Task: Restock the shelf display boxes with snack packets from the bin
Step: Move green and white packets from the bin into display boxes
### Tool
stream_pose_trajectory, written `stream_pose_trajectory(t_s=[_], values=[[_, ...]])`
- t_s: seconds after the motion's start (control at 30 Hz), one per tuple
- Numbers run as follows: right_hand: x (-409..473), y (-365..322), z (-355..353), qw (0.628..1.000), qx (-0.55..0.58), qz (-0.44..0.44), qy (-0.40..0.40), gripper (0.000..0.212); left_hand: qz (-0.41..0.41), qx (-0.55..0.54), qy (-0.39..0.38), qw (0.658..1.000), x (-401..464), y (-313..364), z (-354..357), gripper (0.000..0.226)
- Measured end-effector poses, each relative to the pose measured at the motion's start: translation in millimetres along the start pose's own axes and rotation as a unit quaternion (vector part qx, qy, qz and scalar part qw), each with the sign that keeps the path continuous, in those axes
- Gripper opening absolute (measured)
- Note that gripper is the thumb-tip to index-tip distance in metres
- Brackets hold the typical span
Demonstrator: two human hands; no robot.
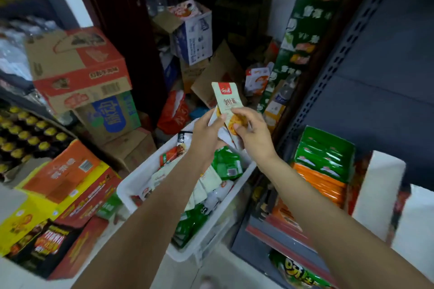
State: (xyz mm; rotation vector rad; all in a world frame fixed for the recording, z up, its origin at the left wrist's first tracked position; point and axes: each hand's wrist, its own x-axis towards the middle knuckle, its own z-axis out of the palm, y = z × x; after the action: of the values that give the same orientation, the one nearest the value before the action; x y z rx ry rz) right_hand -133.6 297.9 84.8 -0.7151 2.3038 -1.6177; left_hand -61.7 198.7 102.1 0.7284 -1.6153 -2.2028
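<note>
Snack packets [227, 103] upright above bin [131, 185] | left hand [206, 131] and right hand [252, 131] both pinch them, arms outstretched

Both hands, left [206, 131] and right [252, 132], hold a packet [226, 101] above a bin [141, 178] of snack packets on the floor. Stacked cartons [77, 65] stand left of the bin; a shelf [375, 77] with display boxes [326, 155] stands right.
</note>
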Motion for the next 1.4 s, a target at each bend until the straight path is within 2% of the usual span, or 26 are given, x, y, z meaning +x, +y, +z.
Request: stream_pose_trajectory(t_s=[0.07,0.13,0.27,0.37,0.47,0.57,0.6,0.63,0.7,0.77,0.87,1.0,1.03,1.07,1.1,1.17,1.2,1.23,1.3,1.4], values=[[-7,-6,-33,0.998,-0.048,0.028,0.019,0.046,0.03,0.019,-0.011,0.999,-6,7,26,0.024],[-20,-10,-68,0.997,-0.005,0.065,0.037,0.059,0.033,0.011,-0.033,0.999,-19,11,55,0.022],[-61,-10,-150,0.986,0.031,0.117,0.113,0.045,0.02,-0.033,-0.097,0.995,-57,4,131,0.023],[-98,4,-213,0.972,0.079,0.133,0.176,0.017,-0.003,-0.042,-0.124,0.991,-86,-11,192,0.019],[-139,27,-277,0.946,0.099,0.174,0.255,0.018,0.07,0.099,-0.154,0.981,-107,-34,250,0.013],[-184,49,-337,0.932,0.111,0.165,0.303,0.025,0.161,0.22,-0.21,0.939,-128,-60,306,0.055],[-199,57,-355,0.93,0.104,0.157,0.316,0.023,0.184,0.257,-0.223,0.922,-133,-70,323,0.06],[-214,64,-372,0.929,0.095,0.15,0.325,0.02,0.198,0.29,-0.24,0.905,-141,-79,342,0.057],[-240,79,-403,0.927,0.085,0.13,0.341,0.021,0.198,0.341,-0.279,0.875,-159,-90,374,0.032],[-260,94,-427,0.928,0.077,0.126,0.343,0.026,0.191,0.352,-0.307,0.863,-176,-103,402,0.009],[-282,106,-450,0.93,0.1,0.131,0.328,0.023,0.173,0.346,-0.323,0.864,-194,-119,425,0.011],[-298,116,-475,0.938,0.118,0.121,0.302,0.016,0.131,0.274,-0.319,0.898,-207,-133,440,0.008],[-300,118,-480,0.935,0.131,0.114,0.309,0.018,0.132,0.288,-0.319,0.893,-207,-138,441,0.016],[-300,121,-484,0.928,0.144,0.11,0.324,0.018,0.135,0.337,-0.325,0.873,-204,-146,440,0.029],[-300,124,-487,0.918,0.161,0.112,0.344,0.018,0.142,0.41,-0.341,0.834,-200,-154,438,0.041],[-300,130,-491,0.899,0.198,0.12,0.372,0.02,0.152,0.552,-0.383,0.725,-194,-167,431,0.056],[-300,133,-492,0.891,0.221,0.12,0.378,0.023,0.158,0.59,-0.398,0.685,-193,-171,427,0.059],[-300,135,-493,0.885,0.245,0.116,0.378,0.026,0.166,0.61,-0.405,0.66,-192,-173,424,0.061],[-300,137,-493,0.881,0.283,0.099,0.365,0.028,0.191,0.618,-0.406,0.646,-194,-173,422,0.061],[-300,139,-490,0.882,0.321,0.074,0.337,0.029,0.187,0.574,-0.425,0.674,-197,-176,418,0.054]])
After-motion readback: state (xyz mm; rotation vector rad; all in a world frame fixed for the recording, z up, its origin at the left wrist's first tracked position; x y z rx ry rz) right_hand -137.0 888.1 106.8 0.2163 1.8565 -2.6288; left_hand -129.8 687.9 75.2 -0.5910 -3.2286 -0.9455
